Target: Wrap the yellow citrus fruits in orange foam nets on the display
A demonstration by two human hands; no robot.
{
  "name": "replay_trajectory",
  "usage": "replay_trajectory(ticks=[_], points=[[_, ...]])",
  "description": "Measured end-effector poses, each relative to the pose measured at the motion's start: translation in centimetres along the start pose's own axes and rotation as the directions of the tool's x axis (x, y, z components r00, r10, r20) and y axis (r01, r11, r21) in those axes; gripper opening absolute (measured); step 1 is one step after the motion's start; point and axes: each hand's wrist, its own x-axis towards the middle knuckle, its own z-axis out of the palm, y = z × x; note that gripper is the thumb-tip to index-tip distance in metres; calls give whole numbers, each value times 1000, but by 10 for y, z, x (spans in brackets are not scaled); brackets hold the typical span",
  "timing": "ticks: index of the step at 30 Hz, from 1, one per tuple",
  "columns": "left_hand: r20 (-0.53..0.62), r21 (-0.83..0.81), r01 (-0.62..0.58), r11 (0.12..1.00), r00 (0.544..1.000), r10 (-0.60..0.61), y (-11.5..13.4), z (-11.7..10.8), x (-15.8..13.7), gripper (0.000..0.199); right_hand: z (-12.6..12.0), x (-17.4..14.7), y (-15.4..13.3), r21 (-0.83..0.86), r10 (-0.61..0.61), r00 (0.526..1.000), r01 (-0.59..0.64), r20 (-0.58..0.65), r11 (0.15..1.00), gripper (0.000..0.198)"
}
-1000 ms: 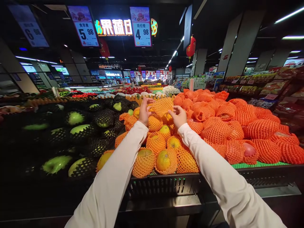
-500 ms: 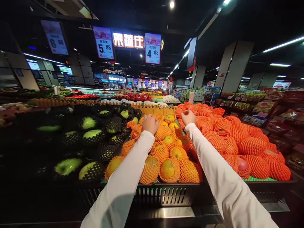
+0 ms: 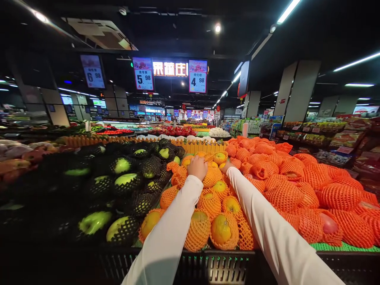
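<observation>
My left hand (image 3: 198, 167) is at the back of the pile of oranges (image 3: 209, 201), most of which are wrapped in orange foam nets. Its fingers curl down over a netted orange, which the hand largely covers. Close on its right, my right hand (image 3: 227, 166) reaches in among the oranges beside a bare-topped one (image 3: 220, 158). Little of that hand shows past the white sleeve, and its fingers are hidden.
Green apples (image 3: 122, 165) in black nets fill the left side. Fruit in red foam nets (image 3: 285, 196) is heaped on the right. A black slatted crate edge (image 3: 225, 267) runs along the front, and a low yellow fence (image 3: 204, 147) stands behind the oranges.
My right hand has moved from beside the red-netted fruit down and left into the oranges. My left hand stays on the pile. The camera view has shifted a little.
</observation>
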Motion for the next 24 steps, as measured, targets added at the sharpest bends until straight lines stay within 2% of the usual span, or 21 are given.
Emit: replay_trajectory(ticks=[4,8,11,14,16,21,24], points=[[-19,-15,-5,1000,1000,5,-3,1,1,32,-2,-9,-3,-142,48,999,-45,21,989,64],[-46,-28,-3,1000,999,2,-7,3,2,30,-6,-26,-11,-182,55,996,-66,-65,981,82],[-40,-37,9,999,999,-10,-8,4,3,30,-9,-33,-13,-139,121,973,-149,-194,979,85],[-19,-40,14,999,1000,-15,-7,3,2,30,-13,-34,-9,-58,214,922,-244,-322,968,82],[-14,-30,12,999,1000,-12,-6,2,2,30,-16,-33,-4,-29,256,904,-282,-342,959,81],[-10,-9,15,1000,1000,-15,-4,1,0,32,-24,-32,0,-2,284,909,-299,-304,954,76],[-24,0,11,1000,1000,-11,-4,1,1,32,-27,-37,-3,57,294,884,-294,-363,954,77]])
